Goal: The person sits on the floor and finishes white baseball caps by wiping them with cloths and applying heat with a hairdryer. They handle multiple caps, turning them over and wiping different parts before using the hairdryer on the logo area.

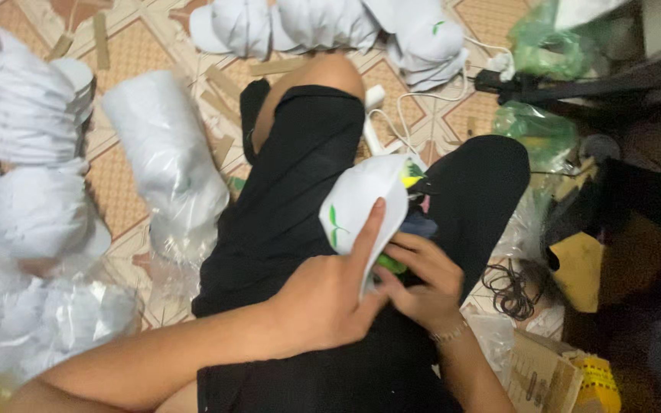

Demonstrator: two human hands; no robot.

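**White cap worked over the lap**

At the far left, stacked white caps (32,115) lie on the tiled floor (131,191), with a plastic-wrapped bundle of caps (166,160) just beside them. Further right, the left hand (330,294) lies on a white cap (365,203) over the black-clad lap, forefinger stretched along the crown, the other fingers curled at its edge. The right hand (422,283) is tucked under the brim, fingers bent together (what they pinch is hidden). The cap looks light and soft, easily crumpled; the stiffer brim seems the firmest hold. A cardboard box (545,375) sits at lower right.
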